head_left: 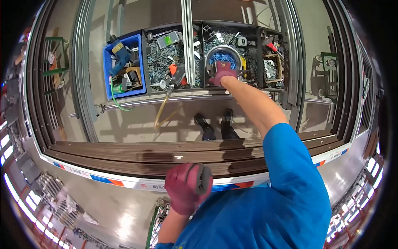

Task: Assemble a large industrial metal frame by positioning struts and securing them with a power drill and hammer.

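My right hand (pixel 224 73), in a maroon glove, reaches over the near rim of a round metal bowl (pixel 237 54). Blue screw-like pieces (pixel 223 56) fill the bowl, and the fingertips are down at them, too hidden to show their grip. My left hand (pixel 185 189), in a maroon glove with dark grey on it, is closed in front of my body, near the brown frame rail (pixel 124 159). What it holds, if anything, I cannot make out. The bowl stands among many loose screws (pixel 217 38) in a black divided tray (pixel 261 50).
A blue bin (pixel 142 68) with a blue power drill (pixel 121 56) stands at the left. Next to it, an air tool (pixel 177 76) with a yellowish hose (pixel 161 112) lies on screws. Silver rails (pixel 188 41) cross the tray. A red-handled tool (pixel 271 45) lies at the right.
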Action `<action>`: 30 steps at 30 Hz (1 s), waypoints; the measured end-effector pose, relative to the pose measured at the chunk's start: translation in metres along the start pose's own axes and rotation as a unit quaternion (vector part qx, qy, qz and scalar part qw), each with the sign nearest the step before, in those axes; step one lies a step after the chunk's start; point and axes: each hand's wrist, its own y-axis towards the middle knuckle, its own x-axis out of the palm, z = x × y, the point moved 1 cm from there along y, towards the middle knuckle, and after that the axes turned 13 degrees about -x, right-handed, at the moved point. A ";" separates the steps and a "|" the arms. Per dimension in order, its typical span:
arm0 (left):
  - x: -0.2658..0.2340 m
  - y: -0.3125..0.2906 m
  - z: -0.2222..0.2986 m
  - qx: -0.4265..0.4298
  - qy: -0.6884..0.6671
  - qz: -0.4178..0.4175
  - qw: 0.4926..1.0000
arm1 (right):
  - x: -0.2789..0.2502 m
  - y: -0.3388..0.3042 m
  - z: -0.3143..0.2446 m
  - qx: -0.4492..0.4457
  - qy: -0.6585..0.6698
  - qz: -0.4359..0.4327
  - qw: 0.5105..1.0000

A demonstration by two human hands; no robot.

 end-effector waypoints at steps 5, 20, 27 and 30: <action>-0.002 0.010 0.003 -0.009 0.008 -0.024 1.000 | -0.007 0.032 -0.016 0.182 0.196 0.017 0.963; -0.006 0.012 0.006 0.007 -0.008 0.002 1.000 | -0.024 -0.021 0.053 -0.038 0.289 0.161 0.943; -0.004 0.009 0.009 0.013 -0.009 -0.001 1.000 | -0.091 -0.113 0.078 -0.139 0.562 0.149 0.801; -0.007 0.005 0.010 -0.005 0.003 -0.016 1.000 | -0.135 -0.195 0.047 -0.207 0.542 0.210 0.787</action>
